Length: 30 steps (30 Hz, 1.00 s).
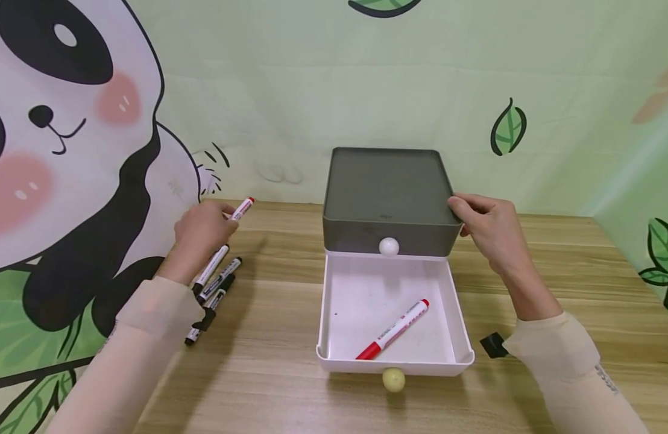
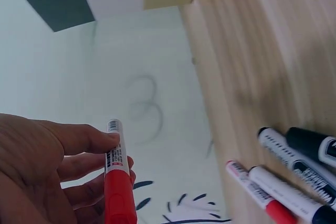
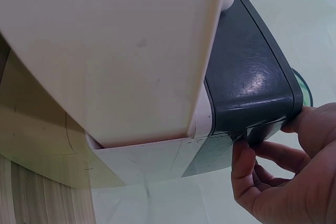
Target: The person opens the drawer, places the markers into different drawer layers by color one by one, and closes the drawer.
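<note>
My left hand (image 1: 206, 232) pinches a red-capped marker (image 2: 116, 174) between thumb and fingers, raised above the table on the left. Several more markers (image 1: 217, 280) lie below it, mostly black-capped; the left wrist view also shows a red one (image 2: 257, 190) among them. A small drawer unit (image 1: 390, 187) with a dark grey top stands in the middle. Its white drawer (image 1: 356, 301) is pulled out, and another red marker (image 1: 396, 328) lies slantwise inside. My right hand (image 1: 491, 229) holds the unit's right side near the front corner, thumb on the top edge.
A white knob (image 1: 389, 246) marks the closed grey drawer; a yellowish knob (image 1: 393, 380) shows below the white drawer's front. A small black piece (image 1: 494, 345) lies by the right sleeve. Behind the wooden table (image 1: 280, 337) hangs a panda-printed backdrop (image 1: 269, 90).
</note>
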{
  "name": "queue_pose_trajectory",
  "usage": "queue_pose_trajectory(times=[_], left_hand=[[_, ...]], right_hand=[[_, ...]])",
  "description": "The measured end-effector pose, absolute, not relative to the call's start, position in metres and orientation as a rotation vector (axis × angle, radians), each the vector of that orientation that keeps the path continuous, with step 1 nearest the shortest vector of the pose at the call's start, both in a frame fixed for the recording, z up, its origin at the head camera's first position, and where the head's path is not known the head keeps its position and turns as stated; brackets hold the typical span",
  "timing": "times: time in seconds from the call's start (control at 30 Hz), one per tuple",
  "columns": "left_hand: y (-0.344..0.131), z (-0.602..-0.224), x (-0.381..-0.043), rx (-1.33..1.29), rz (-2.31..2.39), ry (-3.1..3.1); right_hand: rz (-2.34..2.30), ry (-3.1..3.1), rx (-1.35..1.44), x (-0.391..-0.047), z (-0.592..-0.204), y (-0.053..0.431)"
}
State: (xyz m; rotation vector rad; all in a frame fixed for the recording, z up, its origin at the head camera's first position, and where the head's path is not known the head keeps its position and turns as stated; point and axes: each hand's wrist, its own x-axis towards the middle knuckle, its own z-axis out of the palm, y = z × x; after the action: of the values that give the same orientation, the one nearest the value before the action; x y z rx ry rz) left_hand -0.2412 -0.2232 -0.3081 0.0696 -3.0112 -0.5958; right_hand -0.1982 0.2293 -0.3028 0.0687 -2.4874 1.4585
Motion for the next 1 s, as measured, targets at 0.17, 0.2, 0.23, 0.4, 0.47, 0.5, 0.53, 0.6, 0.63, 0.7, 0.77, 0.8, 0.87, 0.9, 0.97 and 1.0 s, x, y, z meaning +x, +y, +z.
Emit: queue_pose_trajectory(times=[0.17, 0.2, 0.23, 0.4, 0.47, 0.5, 0.53, 0.6, 0.63, 0.7, 0.77, 0.8, 0.87, 0.9, 0.97, 1.0], left_hand=[[-0.224, -0.292, -0.236, 0.069, -0.606, -3.023], [-0.224, -0.289, -0.235, 0.068, -0.606, -3.025], [-0.225, -0.286, -0.233, 0.063, -0.607, -3.025], [-0.227, -0.269, -0.225, 0.038, -0.591, -3.011], [-0.228, -0.262, -0.222, 0.036, -0.591, -3.007], [-0.229, -0.259, -0.219, 0.039, -0.592, -3.005], [-0.23, -0.256, -0.217, 0.039, -0.591, -3.002], [-0.23, -0.25, -0.214, 0.041, -0.591, -2.996], [-0.23, -0.248, -0.212, 0.043, -0.589, -2.991], [-0.229, -0.243, -0.208, 0.047, -0.599, -2.98], [-0.228, -0.239, -0.205, 0.049, -0.613, -2.964], [-0.228, -0.237, -0.204, 0.05, -0.621, -2.955], [-0.228, -0.234, -0.201, 0.051, -0.644, -2.942], [-0.227, -0.233, -0.2, 0.051, -0.651, -2.936], [-0.227, -0.231, -0.197, 0.052, -0.656, -2.93], [-0.227, -0.23, -0.196, 0.051, -0.66, -2.928]], right_hand=[[1.465, -2.482, 0.072, -0.199, -0.303, 0.23], [1.467, -2.481, 0.072, -0.199, -0.303, 0.23], [1.468, -2.479, 0.073, -0.199, -0.303, 0.23], [1.471, -2.469, 0.079, -0.2, -0.304, 0.23], [1.472, -2.467, 0.08, -0.2, -0.304, 0.23], [1.471, -2.468, 0.081, -0.2, -0.304, 0.23], [1.47, -2.469, 0.081, -0.2, -0.304, 0.23], [1.466, -2.472, 0.079, -0.199, -0.304, 0.23], [1.466, -2.474, 0.078, -0.199, -0.304, 0.23], [1.462, -2.477, 0.074, -0.199, -0.303, 0.229], [1.46, -2.478, 0.069, -0.199, -0.303, 0.229], [1.461, -2.478, 0.068, -0.199, -0.303, 0.229], [1.463, -2.478, 0.066, -0.199, -0.303, 0.229], [1.465, -2.478, 0.066, -0.199, -0.303, 0.229], [1.466, -2.479, 0.066, -0.199, -0.303, 0.229], [1.466, -2.479, 0.066, -0.199, -0.303, 0.229]])
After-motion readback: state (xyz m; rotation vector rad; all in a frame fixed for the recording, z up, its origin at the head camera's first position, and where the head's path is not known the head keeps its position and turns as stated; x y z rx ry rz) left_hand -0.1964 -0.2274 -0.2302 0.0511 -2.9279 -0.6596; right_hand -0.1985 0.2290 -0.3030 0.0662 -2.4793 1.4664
